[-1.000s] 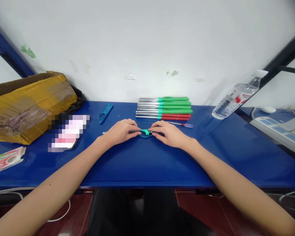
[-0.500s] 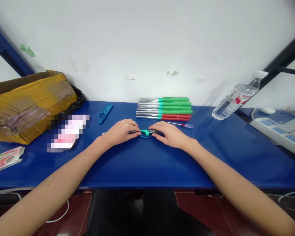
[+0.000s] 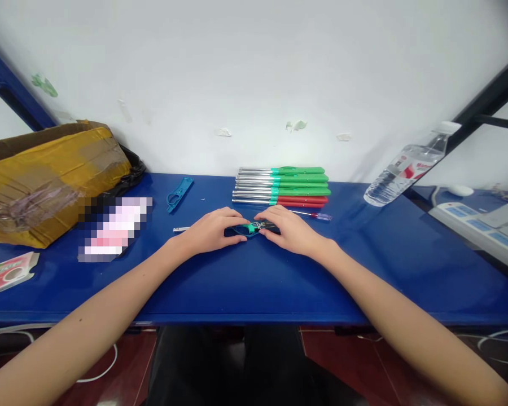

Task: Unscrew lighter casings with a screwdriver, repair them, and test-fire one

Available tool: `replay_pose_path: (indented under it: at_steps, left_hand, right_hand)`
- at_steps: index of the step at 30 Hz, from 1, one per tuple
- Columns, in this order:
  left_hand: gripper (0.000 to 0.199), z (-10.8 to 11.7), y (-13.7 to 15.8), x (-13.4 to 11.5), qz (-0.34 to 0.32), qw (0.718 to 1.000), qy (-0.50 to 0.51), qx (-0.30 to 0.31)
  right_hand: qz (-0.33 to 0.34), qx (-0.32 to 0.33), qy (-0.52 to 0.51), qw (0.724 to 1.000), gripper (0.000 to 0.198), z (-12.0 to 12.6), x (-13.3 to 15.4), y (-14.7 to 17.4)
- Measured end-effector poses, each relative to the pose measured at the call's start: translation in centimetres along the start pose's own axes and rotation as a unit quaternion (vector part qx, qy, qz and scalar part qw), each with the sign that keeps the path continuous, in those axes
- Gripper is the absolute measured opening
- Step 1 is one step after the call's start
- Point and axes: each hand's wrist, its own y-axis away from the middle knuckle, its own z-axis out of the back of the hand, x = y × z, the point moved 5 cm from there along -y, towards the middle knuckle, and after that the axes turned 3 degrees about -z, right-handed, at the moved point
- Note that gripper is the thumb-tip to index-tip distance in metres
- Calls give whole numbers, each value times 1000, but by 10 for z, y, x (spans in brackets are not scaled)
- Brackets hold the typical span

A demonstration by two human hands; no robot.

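A partly assembled long-barrel lighter [image 3: 251, 228] lies low over the blue table between my hands. Its blue half-shell, green trigger and dark inner parts show, and a silver tube [image 3: 180, 229] sticks out past my left wrist. My left hand [image 3: 214, 230] is round the lighter's left part, fingers along the far edge and thumb along the near edge, with a gap between them. My right hand [image 3: 285, 228] pinches the right end at a black part; its grip is partly hidden. Behind and to the left rests a separate blue shell half [image 3: 180, 194].
Finished lighters with green handles [image 3: 302, 185] and red handles [image 3: 302, 201] lie in a row by the wall. A screwdriver [image 3: 322, 216] is in front of them. A water bottle [image 3: 408, 166], power strip [image 3: 482, 231], taped box [image 3: 55, 186], blurred phone-like object [image 3: 116, 228] and torn packaging [image 3: 11, 273] lie around.
My left thumb and fingers have parted from a tight pinch, and the left hand has shifted slightly right. More silver tube shows at its left. My right hand stays nearly in place.
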Motion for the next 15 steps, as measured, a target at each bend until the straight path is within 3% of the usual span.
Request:
replay_pose_path:
  at_steps: [9,15]
  left_hand:
    - [32,0,-1,2,11,1000,13,-18]
    - [26,5,-1,-2,-21,999,-20,-39]
  right_hand:
    - [-47,20,12,999,32,3,-9,2]
    - [-47,12,-9,999,33,8,-11,2]
